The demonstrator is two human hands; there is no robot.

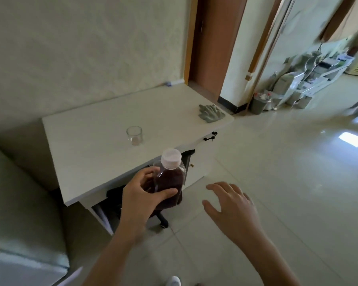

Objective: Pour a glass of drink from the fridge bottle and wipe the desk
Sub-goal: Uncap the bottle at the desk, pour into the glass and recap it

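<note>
My left hand grips a clear plastic bottle of dark drink with a white cap, held upright in the air just in front of the white desk. An empty glass stands upright near the desk's middle, beyond the bottle. A grey cloth lies crumpled at the desk's far right corner. My right hand hovers to the right of the bottle with its fingers spread, holding nothing.
A black chair is tucked under the desk. A pale sofa fills the left. To the right lie bare floor tiles, with a wooden door, a grey bin and clutter farther back.
</note>
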